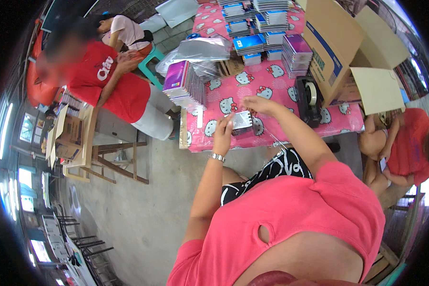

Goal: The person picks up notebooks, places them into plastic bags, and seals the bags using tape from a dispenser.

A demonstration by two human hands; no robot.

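At the near edge of the pink table a small stack of spiral notebooks [242,121] lies with a shiny, clear-looking cover over its top. My left hand [222,129] is closed on the stack's left side, thumb and fingers at its edge. Just above the stack's far right corner is my right hand [258,105], its fingers pinched together; what they hold, if anything, is too small to make out. Clear plastic [275,139] hangs near the table edge below my right forearm. A black tape dispenser [308,102] stands to the right.
Purple notebooks [182,86] are piled at the left, more [298,53] at the right, and blue ones [249,44] behind. Plastic sheets [200,53] lie at the far left of the table. An open cardboard box [330,45] stands right. A person in red [112,81] stands left.
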